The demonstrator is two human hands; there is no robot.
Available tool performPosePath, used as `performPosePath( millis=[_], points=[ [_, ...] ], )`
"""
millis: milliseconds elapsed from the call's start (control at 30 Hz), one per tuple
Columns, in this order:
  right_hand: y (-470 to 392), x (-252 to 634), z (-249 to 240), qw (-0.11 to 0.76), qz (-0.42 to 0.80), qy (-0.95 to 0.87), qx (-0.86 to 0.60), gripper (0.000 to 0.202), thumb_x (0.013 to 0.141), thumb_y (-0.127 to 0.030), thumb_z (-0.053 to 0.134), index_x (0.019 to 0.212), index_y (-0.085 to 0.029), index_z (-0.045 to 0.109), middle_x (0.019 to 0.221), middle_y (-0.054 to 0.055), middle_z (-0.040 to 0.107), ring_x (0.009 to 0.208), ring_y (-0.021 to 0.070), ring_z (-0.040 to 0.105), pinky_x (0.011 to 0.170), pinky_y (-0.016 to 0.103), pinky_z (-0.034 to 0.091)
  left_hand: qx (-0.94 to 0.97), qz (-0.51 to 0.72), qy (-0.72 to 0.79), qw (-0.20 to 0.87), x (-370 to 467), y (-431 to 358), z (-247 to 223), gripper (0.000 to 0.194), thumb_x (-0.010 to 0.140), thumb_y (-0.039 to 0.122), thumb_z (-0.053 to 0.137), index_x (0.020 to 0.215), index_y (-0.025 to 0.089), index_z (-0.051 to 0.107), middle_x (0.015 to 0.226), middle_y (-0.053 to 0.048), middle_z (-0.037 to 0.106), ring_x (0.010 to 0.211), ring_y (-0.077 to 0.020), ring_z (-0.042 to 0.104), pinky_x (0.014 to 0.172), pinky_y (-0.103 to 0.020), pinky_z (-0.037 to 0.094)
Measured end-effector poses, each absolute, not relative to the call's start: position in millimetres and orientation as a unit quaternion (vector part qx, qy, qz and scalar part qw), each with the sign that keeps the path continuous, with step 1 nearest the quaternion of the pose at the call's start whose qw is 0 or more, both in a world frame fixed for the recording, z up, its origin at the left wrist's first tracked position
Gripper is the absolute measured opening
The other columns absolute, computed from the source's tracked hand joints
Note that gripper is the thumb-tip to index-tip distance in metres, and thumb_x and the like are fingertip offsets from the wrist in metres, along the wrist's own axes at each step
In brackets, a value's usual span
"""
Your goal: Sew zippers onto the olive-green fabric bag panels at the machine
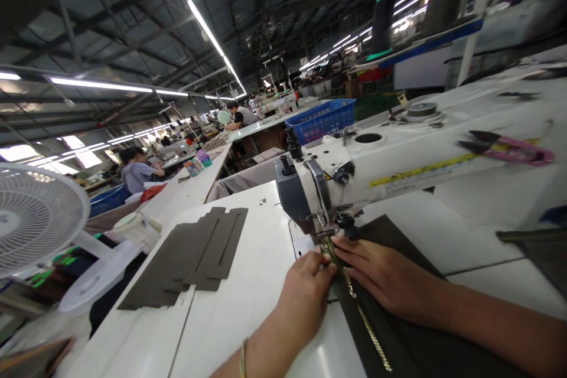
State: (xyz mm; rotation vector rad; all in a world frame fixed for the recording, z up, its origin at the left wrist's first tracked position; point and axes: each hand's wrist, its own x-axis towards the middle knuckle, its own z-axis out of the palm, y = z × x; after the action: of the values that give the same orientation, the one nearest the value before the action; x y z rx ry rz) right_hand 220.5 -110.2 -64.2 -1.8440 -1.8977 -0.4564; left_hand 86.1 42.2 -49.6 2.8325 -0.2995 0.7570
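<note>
A dark olive fabric panel [385, 248] lies under the sewing machine head [305, 189]. Along its left edge runs a gold-toothed zipper [370, 331], its metal pull lying on the teeth and its far end at the presser foot [328, 231]. With thumb and fingers pinched together, my left hand [305, 283] grips the zipper's edge just in front of the foot. My right hand [381, 271] lies flat on the panel, fingers stretched out towards the needle and thumb beside the zipper. The needle point is too small to make out.
Cut olive pieces [190, 254] overlap in a stack on the white table [239, 319]. Pink-handled snips [514, 147] rest on the machine arm by a yellow measuring tape [420, 170]. A white fan [35, 218] stands left; a blue basket [323, 121] sits behind. Other people work farther off.
</note>
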Motion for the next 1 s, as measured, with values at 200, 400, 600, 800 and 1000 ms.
performPosePath(
  millis=[200,400,600,800,1000],
  points=[
    [-124,204,-53,0.276,-0.178,-0.678,-0.657,0.024,0.091,-0.014,0.037,0.104,-0.013,0.057,0.116,0.014,0.053,0.109,0.0251,0.050,0.093,0.044,0.045,0.958,0.259,-0.084,0.093,84,41,-47,0.020,0.089,0.011,0.044,0.101,0.015,0.060,0.100,-0.010,0.059,0.092,-0.0229,0.059,0.080,-0.037,0.054],
    [-157,170,-34,0.200,-0.336,-0.728,-0.563,0.027,0.085,-0.018,0.036,0.094,-0.014,0.060,0.097,0.010,0.064,0.087,0.0216,0.060,0.069,0.030,0.053,0.955,0.253,-0.077,0.135,81,41,-49,0.030,0.081,0.003,0.046,0.106,0.015,0.058,0.103,-0.009,0.059,0.097,-0.0228,0.058,0.084,-0.037,0.053],
    [-153,149,-45,0.174,-0.344,-0.687,-0.616,0.031,0.082,-0.009,0.036,0.095,-0.011,0.065,0.100,0.010,0.065,0.090,0.0229,0.061,0.071,0.033,0.052,0.954,0.258,-0.071,0.137,80,38,-47,0.037,0.072,0.001,0.046,0.103,0.015,0.059,0.101,-0.009,0.060,0.099,-0.0226,0.057,0.090,-0.040,0.050],
    [-142,140,-77,0.238,-0.355,-0.652,-0.627,0.037,0.078,-0.002,0.033,0.085,-0.013,0.067,0.094,0.008,0.066,0.089,0.0205,0.060,0.078,0.033,0.052,0.952,0.283,-0.078,0.092,74,30,-54,0.034,0.073,0.001,0.050,0.101,0.017,0.060,0.105,-0.008,0.063,0.095,-0.0219,0.060,0.097,-0.047,0.044],
    [-143,146,-61,0.238,-0.325,-0.653,-0.641,0.035,0.070,-0.004,0.036,0.089,-0.012,0.064,0.093,0.011,0.064,0.082,0.0229,0.059,0.066,0.032,0.054,0.952,0.256,-0.066,0.156,75,32,-43,0.035,0.070,-0.001,0.049,0.096,0.016,0.064,0.098,-0.006,0.066,0.091,-0.0207,0.063,0.084,-0.035,0.053]
  ],
)
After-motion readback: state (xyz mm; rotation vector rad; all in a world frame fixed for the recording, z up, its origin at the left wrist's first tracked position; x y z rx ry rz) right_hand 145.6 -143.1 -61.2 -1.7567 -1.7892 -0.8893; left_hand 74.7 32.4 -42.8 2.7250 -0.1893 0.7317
